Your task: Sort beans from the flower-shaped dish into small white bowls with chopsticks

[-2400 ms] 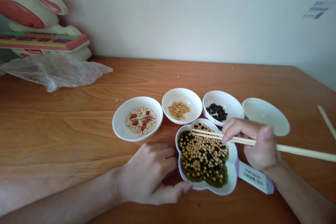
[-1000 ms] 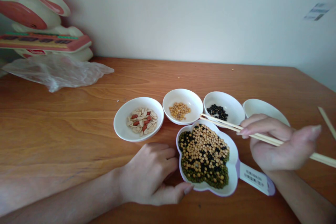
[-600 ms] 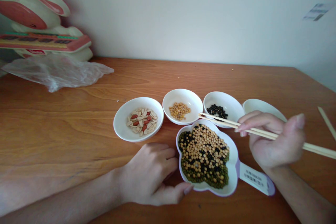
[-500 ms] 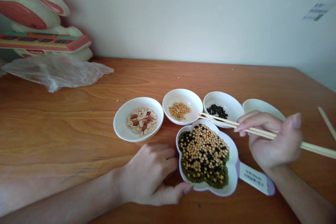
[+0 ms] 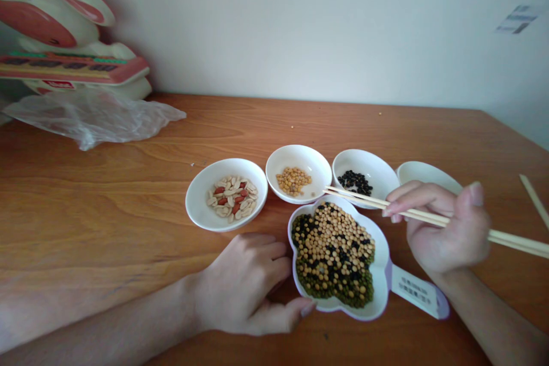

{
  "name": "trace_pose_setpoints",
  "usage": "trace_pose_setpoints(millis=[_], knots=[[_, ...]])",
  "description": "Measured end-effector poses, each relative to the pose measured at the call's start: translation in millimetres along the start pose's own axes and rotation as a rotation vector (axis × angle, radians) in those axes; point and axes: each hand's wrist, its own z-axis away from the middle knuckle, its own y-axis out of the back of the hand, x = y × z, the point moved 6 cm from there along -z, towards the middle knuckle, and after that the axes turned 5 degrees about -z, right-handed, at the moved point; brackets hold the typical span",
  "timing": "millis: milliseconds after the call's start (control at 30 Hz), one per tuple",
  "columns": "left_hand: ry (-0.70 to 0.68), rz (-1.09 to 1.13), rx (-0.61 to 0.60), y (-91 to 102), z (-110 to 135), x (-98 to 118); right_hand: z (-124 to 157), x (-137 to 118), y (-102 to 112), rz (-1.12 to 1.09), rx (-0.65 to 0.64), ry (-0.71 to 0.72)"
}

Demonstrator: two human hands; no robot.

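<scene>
My right hand (image 5: 446, 229) holds a pair of wooden chopsticks (image 5: 422, 216), which point left. Their tips are close together by the right rim of a white bowl of yellow beans (image 5: 294, 181); I cannot make out a bean between them. Below them lies a white scalloped dish (image 5: 380, 274) with a labelled handle, filled with mixed tan, black and green beans (image 5: 334, 251). My left hand (image 5: 253, 286) steadies this dish, its thumb at the lower left rim and curled fingers along the left side. Black beans (image 5: 355, 182) sit in the white bowl behind the chopsticks.
At the left of the row stands a white bowl (image 5: 195, 206) of peanuts. Another white bowl (image 5: 424, 171) is partly hidden behind my right hand. A clear plastic bag (image 5: 98, 120) lies before a toy keyboard (image 5: 77, 68). A wooden stick (image 5: 534, 200) rests at the right.
My right thumb has shifted slightly left along the chopsticks, whose tips have barely moved. The left hand and the dish stay in place.
</scene>
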Motion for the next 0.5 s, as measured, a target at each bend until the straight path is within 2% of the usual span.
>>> trace_pose_setpoints(millis=[500], knots=[[0.007, 0.011, -0.014, 0.0, 0.4, -0.6, -2.6, -1.1, -3.8, 0.001, -0.03, 0.016]])
